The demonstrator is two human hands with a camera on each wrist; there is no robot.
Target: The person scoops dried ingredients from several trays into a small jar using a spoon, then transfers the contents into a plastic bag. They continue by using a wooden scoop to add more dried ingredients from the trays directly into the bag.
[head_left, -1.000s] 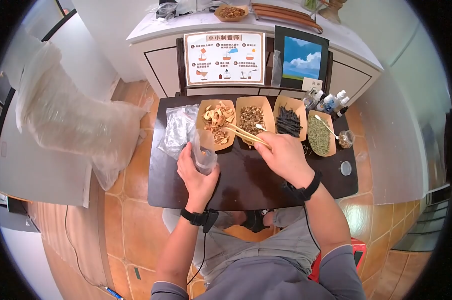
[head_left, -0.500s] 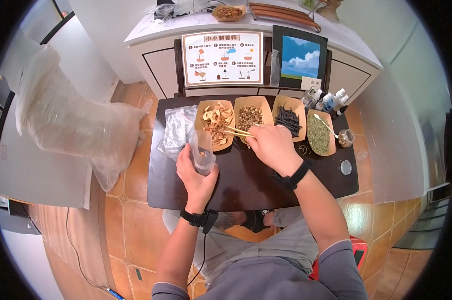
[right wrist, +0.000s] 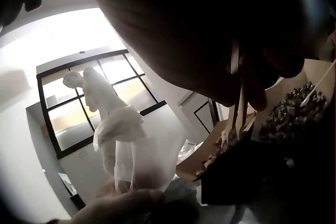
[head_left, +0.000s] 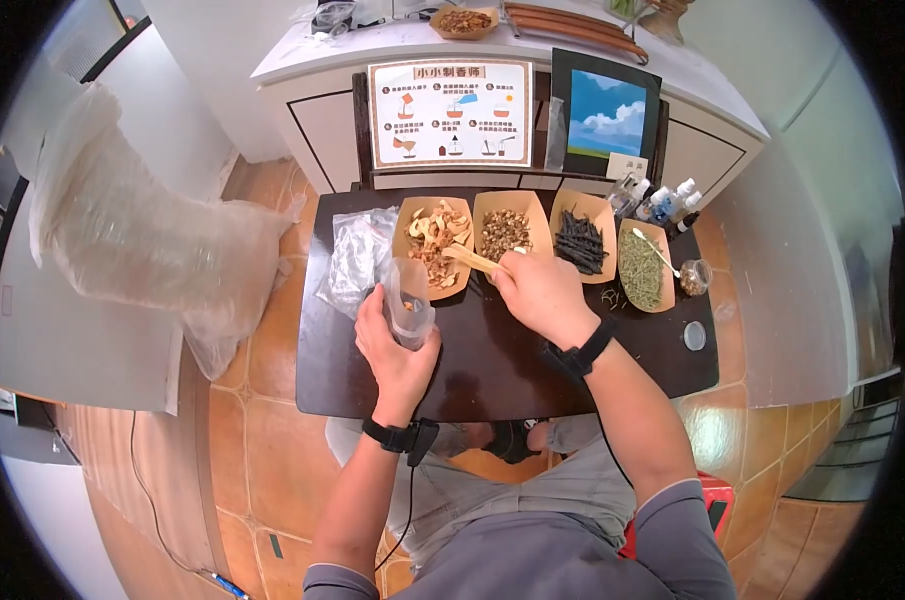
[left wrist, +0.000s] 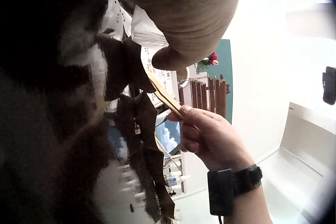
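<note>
My left hand [head_left: 400, 362] grips a clear plastic cup [head_left: 409, 290], tilted, with a few small orange-brown bits inside. The cup's mouth leans toward the leftmost paper tray [head_left: 461, 288], which holds dried pale and reddish-brown slices [head_left: 438, 228]. In my right hand [head_left: 547, 297] a pair of wooden tongs [head_left: 472, 258] is pinched. Their tips are over the slices. The left wrist view shows the two arms of the tongs close together; at the tips I cannot tell whether a slice is caught. Beneath the right hand lies the edge of a second tray with brown chopped pieces [head_left: 504, 230].
Farther right stand trays of dark sticks [head_left: 578, 243] and green dried herb [head_left: 640, 270], a small jar [head_left: 693, 277], a round lid [head_left: 693, 335] and several bottles [head_left: 662, 203]. A crumpled plastic bag [head_left: 358, 250] lies at the left. Behind is an instruction board [head_left: 450, 115].
My right hand has moved left and slightly away from me, turning the tongs so their broad side shows over the slices. The left hand and cup have stayed nearly in place.
</note>
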